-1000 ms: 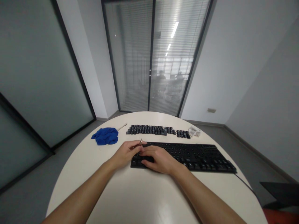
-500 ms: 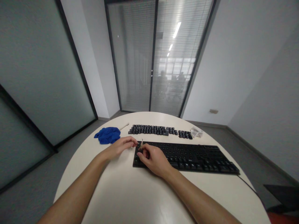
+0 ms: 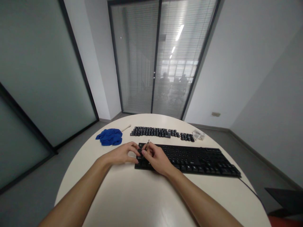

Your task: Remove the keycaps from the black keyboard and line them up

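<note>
A black keyboard (image 3: 189, 155) lies across the table, many of its upper keycaps off and its lower rows still carrying keys. My right hand (image 3: 158, 159) is closed over the keyboard's left part, pinching a slim metal tool (image 3: 148, 143) whose tip sticks up above the fingers. Its lower end is hidden by the hand. My left hand (image 3: 123, 153) is at the keyboard's left end, thumb and fingers apart. The fingertips reach the left keys; whether they press on one I cannot tell.
Loose black keycaps (image 3: 151, 131) stand in rows behind the keyboard. A crumpled blue cloth (image 3: 110, 137) lies at the left, beside a thin pale brush-like stick (image 3: 126, 128). Clear plastic pieces (image 3: 199, 135) sit at the far right. A cable (image 3: 251, 189) runs off the right table edge.
My left hand has spread its thumb away from its fingers and come down to the keyboard's left end. The tool in my right hand has tilted and shifted slightly right.
</note>
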Demonstrator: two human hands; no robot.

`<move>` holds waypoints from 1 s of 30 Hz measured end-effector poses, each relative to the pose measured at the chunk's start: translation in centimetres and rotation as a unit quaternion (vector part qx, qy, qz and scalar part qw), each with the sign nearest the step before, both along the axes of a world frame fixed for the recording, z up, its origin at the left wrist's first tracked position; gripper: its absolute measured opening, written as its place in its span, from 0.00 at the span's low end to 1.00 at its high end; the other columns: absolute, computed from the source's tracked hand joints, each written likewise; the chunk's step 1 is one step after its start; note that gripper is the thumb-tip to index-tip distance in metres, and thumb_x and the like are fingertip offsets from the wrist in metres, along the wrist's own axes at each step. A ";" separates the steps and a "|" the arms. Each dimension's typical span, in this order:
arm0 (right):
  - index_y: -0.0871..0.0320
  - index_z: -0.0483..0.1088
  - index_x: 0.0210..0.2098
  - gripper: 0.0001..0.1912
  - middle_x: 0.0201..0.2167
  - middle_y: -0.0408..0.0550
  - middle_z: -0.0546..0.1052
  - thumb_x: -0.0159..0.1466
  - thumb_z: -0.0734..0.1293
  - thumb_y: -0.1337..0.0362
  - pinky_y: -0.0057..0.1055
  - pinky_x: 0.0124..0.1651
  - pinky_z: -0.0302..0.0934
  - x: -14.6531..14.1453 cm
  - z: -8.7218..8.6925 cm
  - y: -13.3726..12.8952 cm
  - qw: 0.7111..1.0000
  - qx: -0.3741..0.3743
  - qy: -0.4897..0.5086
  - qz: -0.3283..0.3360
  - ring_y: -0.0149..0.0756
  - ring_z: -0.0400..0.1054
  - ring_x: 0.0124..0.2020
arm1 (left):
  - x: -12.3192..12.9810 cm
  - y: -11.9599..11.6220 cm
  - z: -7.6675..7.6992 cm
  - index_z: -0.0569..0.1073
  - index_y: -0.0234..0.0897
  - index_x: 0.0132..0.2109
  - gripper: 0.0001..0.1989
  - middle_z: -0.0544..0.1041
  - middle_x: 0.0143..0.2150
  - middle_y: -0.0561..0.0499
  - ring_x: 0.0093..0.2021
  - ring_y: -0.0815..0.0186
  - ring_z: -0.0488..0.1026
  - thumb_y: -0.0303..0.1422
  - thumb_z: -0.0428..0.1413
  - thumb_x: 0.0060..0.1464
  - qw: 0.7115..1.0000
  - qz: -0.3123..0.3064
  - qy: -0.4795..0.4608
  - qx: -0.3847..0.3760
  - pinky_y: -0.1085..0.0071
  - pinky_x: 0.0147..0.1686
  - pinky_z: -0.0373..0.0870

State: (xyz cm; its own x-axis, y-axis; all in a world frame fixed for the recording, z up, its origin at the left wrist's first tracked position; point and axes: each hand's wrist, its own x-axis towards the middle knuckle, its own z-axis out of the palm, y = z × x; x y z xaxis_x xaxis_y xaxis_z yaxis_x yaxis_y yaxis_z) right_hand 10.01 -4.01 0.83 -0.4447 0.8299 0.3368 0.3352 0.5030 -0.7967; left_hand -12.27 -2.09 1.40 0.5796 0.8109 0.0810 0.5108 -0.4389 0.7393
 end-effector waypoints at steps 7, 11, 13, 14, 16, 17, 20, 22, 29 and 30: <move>0.57 0.68 0.38 0.12 0.23 0.38 0.65 0.68 0.61 0.55 0.25 0.29 0.52 -0.1 0.9 0.0 0.999 -0.013 0.019 0.031 0.29 0.58 0.25 | 0.2 -0.1 0.4 0.82 0.43 0.41 0.10 0.75 0.47 0.47 0.48 0.60 0.72 0.40 0.62 0.52 1.000 -0.013 0.008 0.006 0.65 0.53 0.65; 0.57 0.65 0.37 0.12 0.26 0.39 0.66 0.70 0.58 0.56 0.27 0.34 0.54 0.0 0.8 0.0 0.999 0.002 0.021 0.035 0.30 0.59 0.28 | 0.3 -0.2 0.2 0.81 0.42 0.42 0.11 0.77 0.46 0.47 0.47 0.60 0.73 0.39 0.61 0.53 1.000 -0.024 0.008 0.005 0.66 0.53 0.66; 0.57 0.64 0.38 0.12 0.28 0.40 0.66 0.71 0.56 0.57 0.27 0.36 0.55 0.0 0.4 0.1 0.999 0.007 0.028 0.032 0.31 0.60 0.29 | 0.4 -0.3 0.3 0.81 0.41 0.42 0.11 0.77 0.46 0.46 0.46 0.61 0.74 0.38 0.60 0.54 1.000 -0.021 0.014 0.012 0.67 0.52 0.66; 0.57 0.64 0.38 0.12 0.29 0.41 0.67 0.71 0.56 0.57 0.28 0.37 0.56 0.1 0.2 0.2 0.999 0.010 0.028 0.028 0.31 0.60 0.30 | 0.5 -0.3 0.4 0.81 0.40 0.42 0.10 0.77 0.46 0.46 0.46 0.61 0.74 0.37 0.60 0.54 1.000 -0.020 0.017 0.017 0.67 0.51 0.66; 0.57 0.63 0.37 0.12 0.30 0.42 0.68 0.71 0.55 0.57 0.28 0.38 0.56 0.2 -0.3 0.4 0.999 0.016 0.023 0.015 0.31 0.60 0.31 | 0.7 -0.5 0.6 0.81 0.40 0.42 0.10 0.78 0.45 0.47 0.45 0.62 0.74 0.36 0.59 0.54 0.999 -0.023 0.023 0.030 0.68 0.50 0.67; 0.56 0.63 0.37 0.13 0.30 0.42 0.68 0.71 0.54 0.57 0.28 0.38 0.56 0.3 -0.5 0.5 1.000 0.015 0.025 0.007 0.31 0.60 0.31 | 0.8 -0.6 0.7 0.81 0.40 0.42 0.10 0.78 0.44 0.47 0.44 0.62 0.74 0.36 0.59 0.54 0.999 -0.027 0.025 0.036 0.68 0.49 0.67; 0.55 0.60 0.37 0.14 0.26 0.40 0.64 0.71 0.52 0.54 0.27 0.33 0.57 0.5 -0.9 0.9 0.998 -0.018 0.058 -0.022 0.31 0.59 0.28 | 1.0 -0.7 0.9 0.80 0.39 0.41 0.09 0.78 0.41 0.47 0.42 0.62 0.74 0.36 0.60 0.54 0.998 -0.032 0.029 0.053 0.68 0.47 0.68; 0.55 0.59 0.37 0.14 0.24 0.39 0.61 0.71 0.53 0.52 0.26 0.29 0.56 0.6 -1.1 1.1 0.995 -0.046 0.082 -0.029 0.31 0.57 0.26 | 1.1 -0.8 0.9 0.80 0.39 0.40 0.09 0.78 0.40 0.48 0.41 0.62 0.74 0.36 0.60 0.54 0.997 -0.031 0.030 0.061 0.68 0.45 0.68; 0.55 0.61 0.36 0.15 0.24 0.39 0.61 0.70 0.54 0.51 0.26 0.26 0.54 0.6 -1.3 1.3 0.992 -0.056 0.103 -0.048 0.30 0.56 0.24 | 1.5 -0.8 0.3 0.79 0.38 0.38 0.08 0.80 0.36 0.49 0.36 0.62 0.74 0.35 0.58 0.54 0.996 0.038 0.030 0.071 0.70 0.39 0.68; 0.55 0.60 0.37 0.15 0.24 0.39 0.62 0.70 0.53 0.51 0.26 0.26 0.54 0.6 -1.3 1.3 0.992 -0.050 0.102 -0.049 0.30 0.56 0.24 | 1.5 -0.7 0.3 0.79 0.37 0.38 0.08 0.80 0.36 0.49 0.36 0.62 0.74 0.35 0.58 0.54 0.996 0.043 0.026 0.071 0.69 0.39 0.68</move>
State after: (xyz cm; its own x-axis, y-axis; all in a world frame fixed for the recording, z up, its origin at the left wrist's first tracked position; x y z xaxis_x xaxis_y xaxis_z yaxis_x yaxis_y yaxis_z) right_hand 10.61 -2.69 -0.49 -0.2918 0.8993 0.3258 0.2042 0.3913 -0.8973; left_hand -10.73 -2.83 1.69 0.5144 0.8406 0.1697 0.5871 -0.4894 0.6448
